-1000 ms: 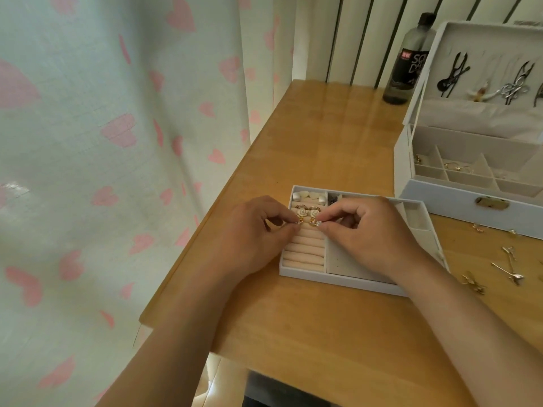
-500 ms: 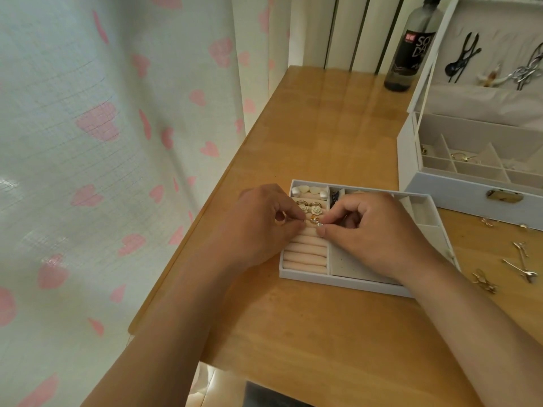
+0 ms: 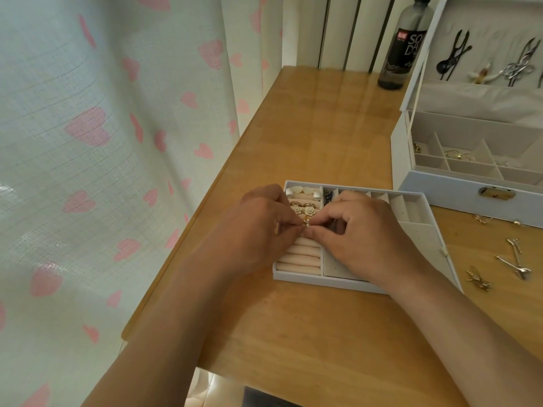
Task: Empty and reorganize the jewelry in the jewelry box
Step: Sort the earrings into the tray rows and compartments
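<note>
Closer together now, the left hand (image 3: 258, 227) and right hand (image 3: 364, 233) both pinch one tiny gold earring (image 3: 306, 221) over the pink ring rolls (image 3: 299, 257) in the tray (image 3: 435, 248).

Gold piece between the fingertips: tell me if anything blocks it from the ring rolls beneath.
Nothing visible does. The left hand and right hand pinch the gold piece right over the ring rolls; the rose earrings sit farther back.

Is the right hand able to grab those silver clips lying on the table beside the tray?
Probably yes, once it lets go. The right hand pinches a small gold piece over the tray, but the silver clips lie uncovered on the table to its right.
</note>
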